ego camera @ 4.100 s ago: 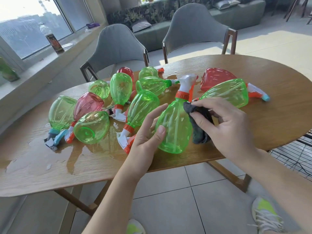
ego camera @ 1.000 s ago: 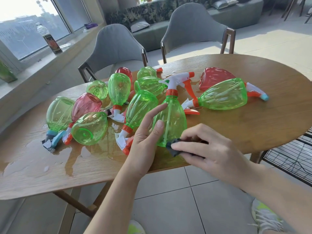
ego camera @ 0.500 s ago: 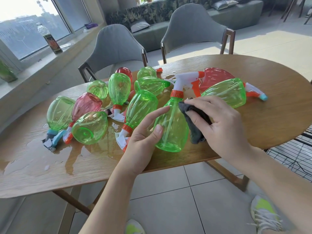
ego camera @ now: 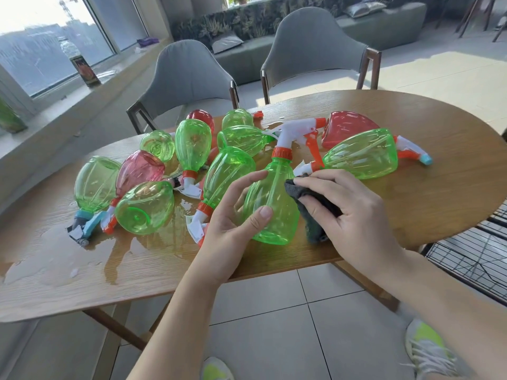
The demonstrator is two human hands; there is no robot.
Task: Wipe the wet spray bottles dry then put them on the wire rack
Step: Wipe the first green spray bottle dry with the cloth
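A green spray bottle (ego camera: 274, 204) with a white and orange trigger head stands tilted near the table's front edge. My left hand (ego camera: 236, 215) grips its body from the left, thumb on the front. My right hand (ego camera: 348, 207) holds a dark grey cloth (ego camera: 310, 207) pressed against the bottle's right side. Several more green and red spray bottles (ego camera: 227, 174) lie on their sides behind and to the left. A black wire rack (ego camera: 472, 256) sits low at the right, beyond the table edge.
The wooden table (ego camera: 411, 204) has puddles of water (ego camera: 55, 259) on its left front part. Two grey chairs (ego camera: 189, 78) stand at the far side. A window ledge with a bottle (ego camera: 82, 67) runs along the left.
My right hand with the cloth has gone from the bottle's base up its right side and now sits a little lower again. The left hand keeps its grip.
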